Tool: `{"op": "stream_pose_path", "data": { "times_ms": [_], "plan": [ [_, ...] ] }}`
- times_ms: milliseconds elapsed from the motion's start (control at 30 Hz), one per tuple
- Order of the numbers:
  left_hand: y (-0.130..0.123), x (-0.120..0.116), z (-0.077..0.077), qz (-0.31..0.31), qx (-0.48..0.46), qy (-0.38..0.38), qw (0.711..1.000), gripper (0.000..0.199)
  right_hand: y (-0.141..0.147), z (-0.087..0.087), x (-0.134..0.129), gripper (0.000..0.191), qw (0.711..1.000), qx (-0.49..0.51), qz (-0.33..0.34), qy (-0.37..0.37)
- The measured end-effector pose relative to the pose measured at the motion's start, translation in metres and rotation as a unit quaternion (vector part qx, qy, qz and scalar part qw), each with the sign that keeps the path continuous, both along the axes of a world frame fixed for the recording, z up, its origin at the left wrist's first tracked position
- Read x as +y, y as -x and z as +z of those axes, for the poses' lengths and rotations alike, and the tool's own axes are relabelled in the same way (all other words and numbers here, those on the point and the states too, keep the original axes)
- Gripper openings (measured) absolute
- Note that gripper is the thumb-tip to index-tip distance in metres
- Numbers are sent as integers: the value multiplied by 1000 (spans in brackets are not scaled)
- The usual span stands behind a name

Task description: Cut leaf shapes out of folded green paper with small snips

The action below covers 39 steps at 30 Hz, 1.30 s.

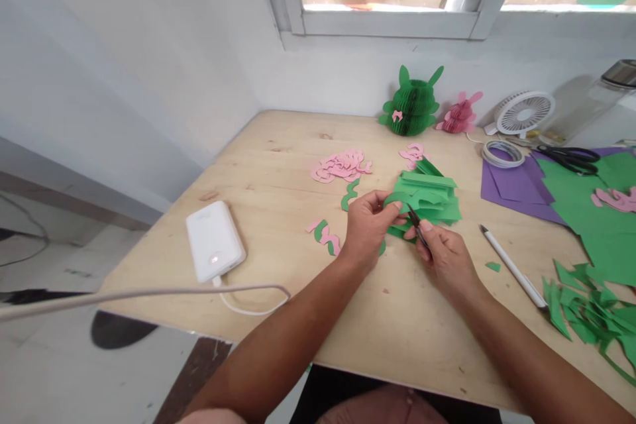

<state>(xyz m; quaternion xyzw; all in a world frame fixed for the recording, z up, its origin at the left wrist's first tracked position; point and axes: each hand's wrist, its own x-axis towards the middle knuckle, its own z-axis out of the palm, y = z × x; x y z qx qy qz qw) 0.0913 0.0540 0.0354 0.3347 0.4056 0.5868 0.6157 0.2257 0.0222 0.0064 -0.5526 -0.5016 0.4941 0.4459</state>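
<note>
My left hand (370,225) pinches a green paper piece (396,198) between thumb and fingers. In my right hand (442,252) is a pair of small dark scissors (414,218), its blades touching or very near the edge of that piece; their handles are mostly hidden by my fingers. Just behind both hands lies a pile of folded green paper strips (432,189). Left of my left hand rest a wavy green cutout (350,193) and some mixed pink and green cutouts (325,237). A heap of pink wavy cutouts (340,165) sits farther back.
At the back stand a green paper figure (415,106), a pink one (458,116) and a white fan (524,112). Rightward lie black scissors (571,158), purple paper (517,189), a white pen (514,268) and green scraps (591,308). A cabled power bank (215,240) lies left.
</note>
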Motion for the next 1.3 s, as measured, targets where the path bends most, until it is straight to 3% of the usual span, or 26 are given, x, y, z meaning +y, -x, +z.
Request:
{"op": "stream_pose_path", "data": {
  "times_ms": [1300],
  "plan": [
    [1,1,1,0,-2,11,1000,14,2,7,-1,51,999,-35,-8,16]
  ]
}}
